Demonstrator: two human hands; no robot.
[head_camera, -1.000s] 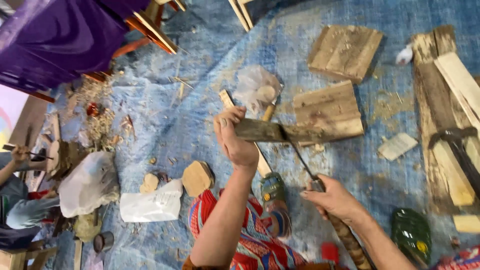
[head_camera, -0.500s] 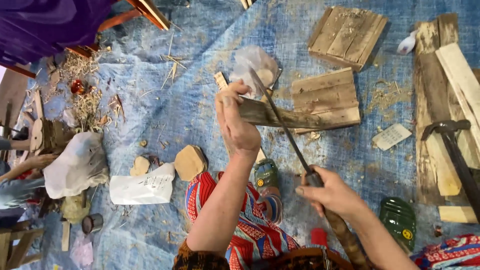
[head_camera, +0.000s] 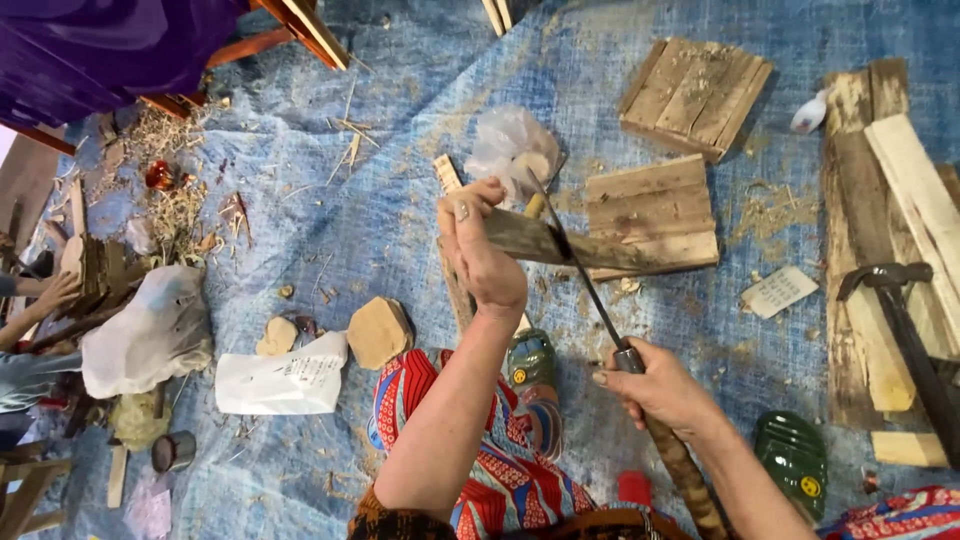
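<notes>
Weathered wood strip (head_camera: 590, 250) clenched flat by the left hand (head_camera: 485, 255), steadying it over the blue tarp (head_camera: 330, 240) | right hand (head_camera: 655, 385) grasping a long blade (head_camera: 580, 270); edge crossing the strip just beside the left hand | plank block (head_camera: 650, 205) beyond

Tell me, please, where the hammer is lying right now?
In the head view the hammer lies at the far right, across the weathered planks, well beyond the right hand that grips the blade.
</notes>
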